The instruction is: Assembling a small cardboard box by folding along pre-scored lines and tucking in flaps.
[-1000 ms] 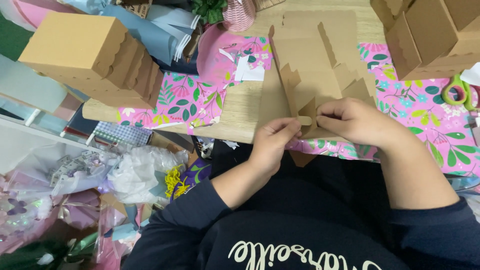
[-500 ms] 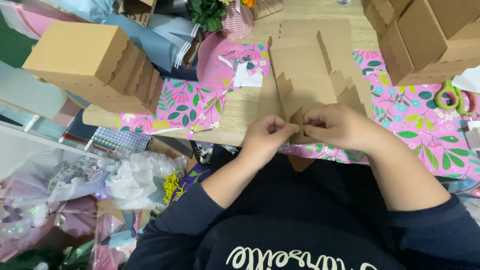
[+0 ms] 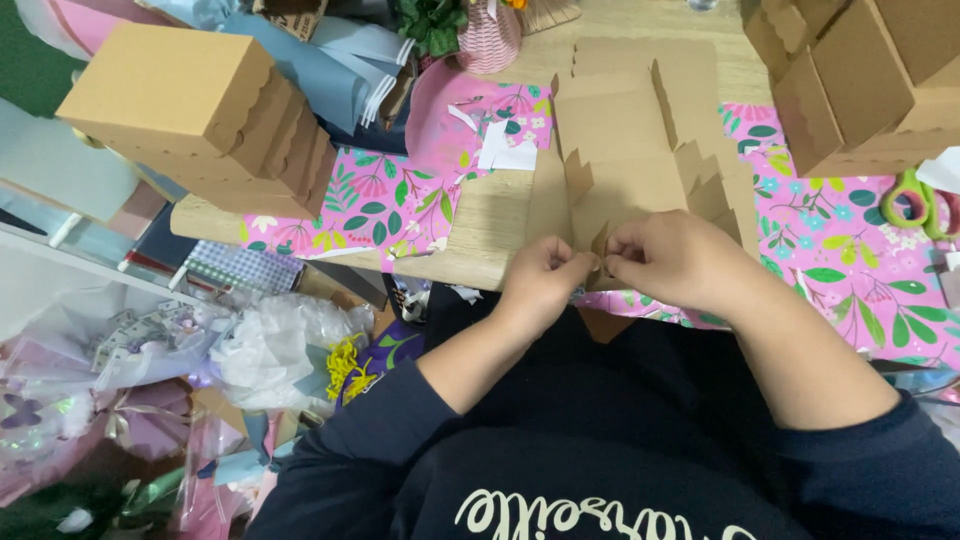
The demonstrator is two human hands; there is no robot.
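The wooden table [image 3: 500,215] is taken as the landmark, and it is crowded so that materials stay within arm's reach. Much of its top is covered by pink floral wrapping paper [image 3: 850,250], probably spread there as stock or as a work surface. At the table's left end a stack of finished scalloped-edge cardboard boxes [image 3: 200,110] is piled, and a second group of boxes [image 3: 860,80] is kept at the right end, so the middle is left free for folding. Beyond the table's left edge, clear plastic wrap and ribbons [image 3: 250,350] are heaped lower down. In the middle of the table, against its near edge, the flat cardboard box blank [image 3: 630,150] is laid with its panels and flaps spread away from the person; its near flap is drawn over the edge so that both hands can work it. The right hand [image 3: 675,260] is closed over that flap, fingers curled narrow and pinching the card. The left hand [image 3: 545,280] is pinched on the same flap from the other side, fingertips meeting the right hand's. Green-handled scissors [image 3: 915,205] are left at the table's right side.
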